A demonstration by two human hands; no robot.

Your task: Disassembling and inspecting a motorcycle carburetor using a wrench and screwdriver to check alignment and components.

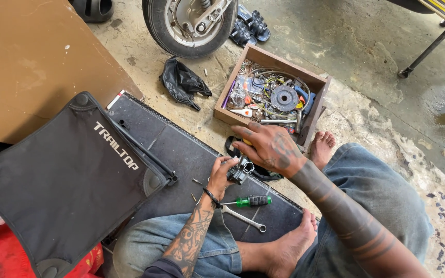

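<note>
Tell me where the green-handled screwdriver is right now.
The screwdriver lies on the black mat in the head view, just below the left hand and right above the wrench, between the person's legs.

A big black square bag (63, 185) with white letters lies on the left, some small clear plastic packets (244, 91) sit inside the brown wooden box (243, 69) at the top, and a crumpled black plastic bag (182, 82) lies on the floor beside that box.

wooden box (263, 57) ahead, mat (181, 149) open
</note>
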